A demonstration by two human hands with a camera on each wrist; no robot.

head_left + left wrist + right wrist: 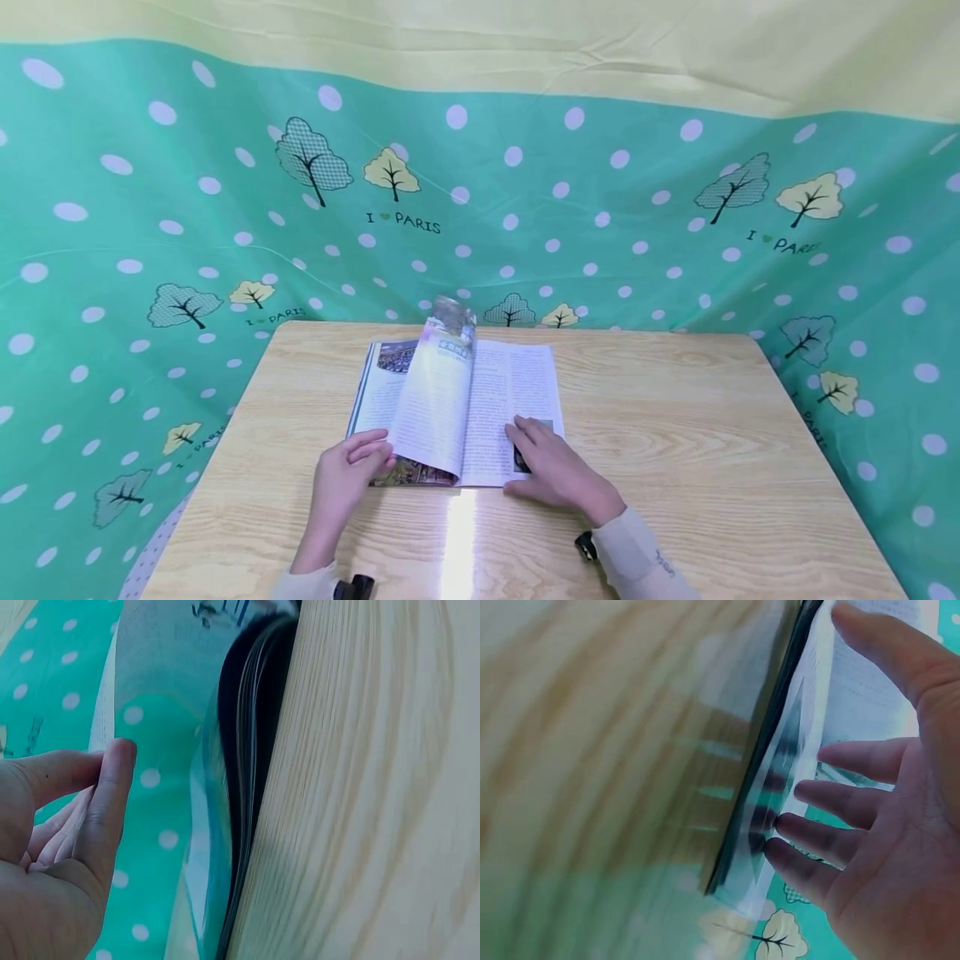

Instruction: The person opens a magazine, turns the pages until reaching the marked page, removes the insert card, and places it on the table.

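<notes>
An open magazine (487,408) lies on the table, one page (438,400) lifted and curving over its left side. The left hand (348,475) pinches that page's lower left corner; in the left wrist view the thumb and a finger of the left hand (67,832) meet at the page's edge. Spread over the lower part of the right-hand page is the right hand (558,471), its fingertips at a dark picture. In the right wrist view the right hand (885,802) has its fingers apart and touches the page near the magazine's edge (761,757).
The wooden table (675,433) extends around the magazine, with a bright reflection in front of it. A green dotted cloth (540,208) with printed trees hangs behind and at both sides. Each wrist wears a small black device.
</notes>
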